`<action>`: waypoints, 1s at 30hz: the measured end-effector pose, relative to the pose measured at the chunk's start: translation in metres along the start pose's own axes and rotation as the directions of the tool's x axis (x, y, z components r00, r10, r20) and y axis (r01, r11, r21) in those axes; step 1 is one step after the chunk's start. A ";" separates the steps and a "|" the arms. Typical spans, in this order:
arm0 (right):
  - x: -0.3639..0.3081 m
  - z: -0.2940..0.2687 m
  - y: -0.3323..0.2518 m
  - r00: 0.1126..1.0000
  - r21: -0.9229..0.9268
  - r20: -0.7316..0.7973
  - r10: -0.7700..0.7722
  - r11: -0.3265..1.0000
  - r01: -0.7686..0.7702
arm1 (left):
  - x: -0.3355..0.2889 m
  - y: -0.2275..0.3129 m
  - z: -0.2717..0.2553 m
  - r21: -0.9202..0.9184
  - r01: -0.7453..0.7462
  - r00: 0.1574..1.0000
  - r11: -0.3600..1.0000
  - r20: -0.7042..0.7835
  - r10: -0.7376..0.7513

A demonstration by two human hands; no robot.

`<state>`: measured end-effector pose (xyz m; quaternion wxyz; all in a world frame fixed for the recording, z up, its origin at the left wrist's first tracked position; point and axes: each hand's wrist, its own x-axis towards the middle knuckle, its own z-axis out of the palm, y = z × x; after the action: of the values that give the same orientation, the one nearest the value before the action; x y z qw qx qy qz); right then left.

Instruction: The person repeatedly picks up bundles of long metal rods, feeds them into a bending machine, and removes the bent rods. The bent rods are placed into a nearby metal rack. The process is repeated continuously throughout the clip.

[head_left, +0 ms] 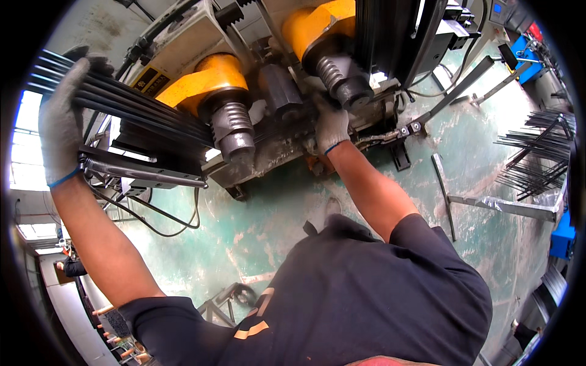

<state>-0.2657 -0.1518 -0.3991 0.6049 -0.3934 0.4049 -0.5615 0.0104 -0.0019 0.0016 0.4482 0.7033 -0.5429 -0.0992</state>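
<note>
Left glove (60, 131), half past nine: dingy off-white, blue cuff edging. Right glove (333, 129), one o'clock: matching off-white, same blue edging. Rods (140, 111), ten o'clock: black with pale, lengthwise glints. Housings (213, 74), eleven and twelve o'clock: bright yellow-orange, dark scuffing. Threaded spindles (232, 122), in front of the housings: silver-grey, ring-striped. Floor (220, 244), seven to eight o'clock: green, mottled with whitish and pinkish wear. Shirt (378, 293), five o'clock: near-black, with tan-orange bands towards half past six. Box (560, 241), between three and four: solid blue.
</note>
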 end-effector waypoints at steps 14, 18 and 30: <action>-0.007 -0.030 0.040 0.999 0.313 -0.050 -0.006 0.950 0.022 | -0.078 0.059 0.038 -0.388 -0.205 0.971 0.899 -0.197 0.137; -0.099 -0.081 -0.028 0.991 0.379 -0.062 0.118 0.921 -0.086 | -0.157 0.071 0.009 0.341 -0.341 0.899 0.876 -0.156 0.410; -0.250 -0.517 -0.228 0.599 -0.430 -0.725 -0.341 0.903 -0.006 | -0.356 0.001 0.207 -0.721 0.185 0.979 0.668 0.076 -0.189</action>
<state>-0.8400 0.0730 -0.3622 0.2185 -0.2561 0.6913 -0.6394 -0.2591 0.1936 -0.2411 0.6782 0.5212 -0.3832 -0.3487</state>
